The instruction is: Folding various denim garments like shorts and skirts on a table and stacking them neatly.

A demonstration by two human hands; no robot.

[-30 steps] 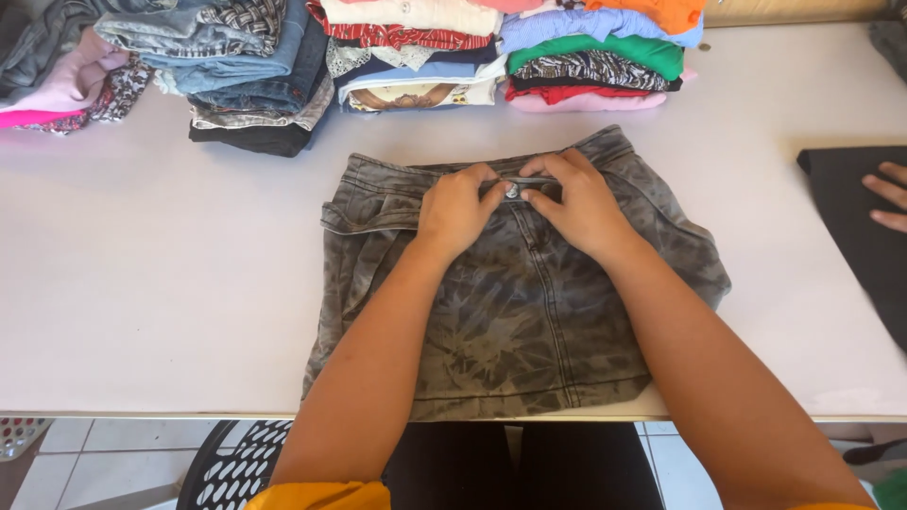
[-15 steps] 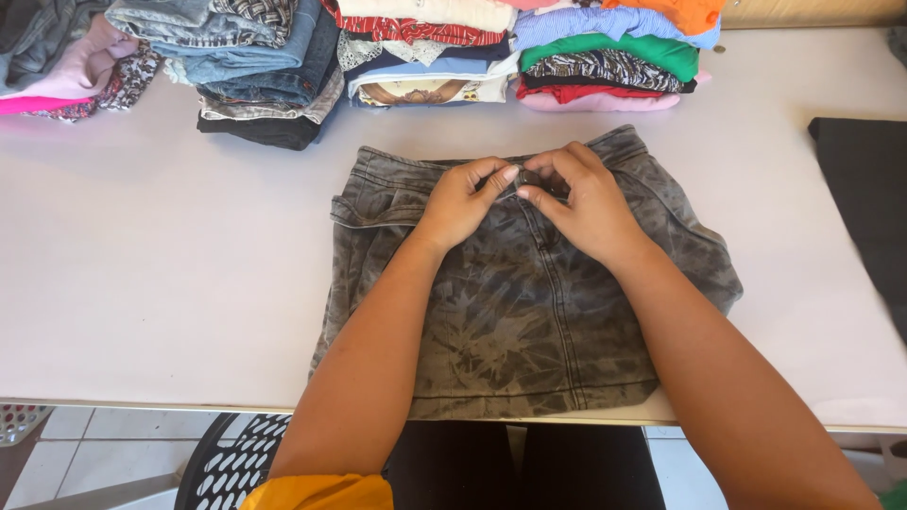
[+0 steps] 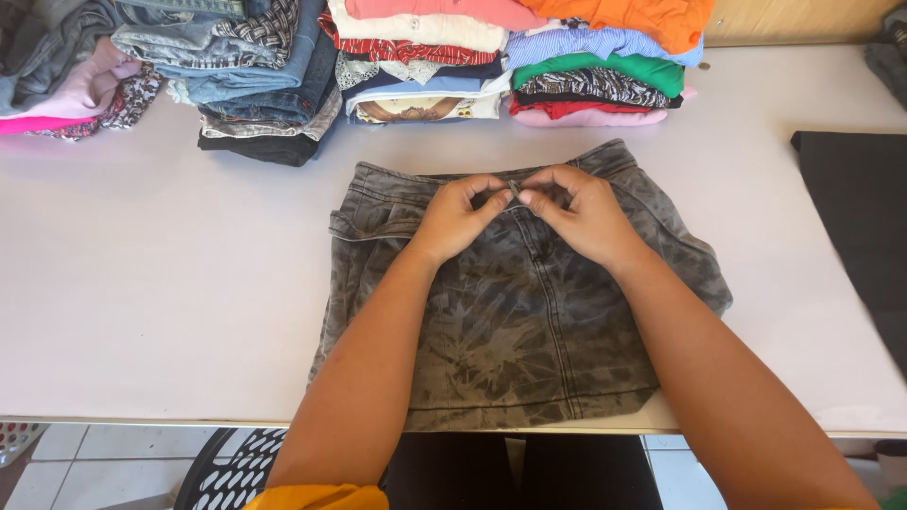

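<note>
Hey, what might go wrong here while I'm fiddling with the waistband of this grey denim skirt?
The grey denim skirt has its hem at the near edge of the white table, so a tug could perhaps slide it off. Both the left hand and right hand pinch the waistband fastening, so fingertips might get nipped. The clothing stacks behind sit close and look slightly uneven.

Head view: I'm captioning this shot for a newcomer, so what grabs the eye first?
Both hands, left hand and right hand, pinch the waistband at the top middle of a grey washed denim skirt lying flat on the white table. Behind it, colourful stacks of folded clothes line the far edge.
</note>
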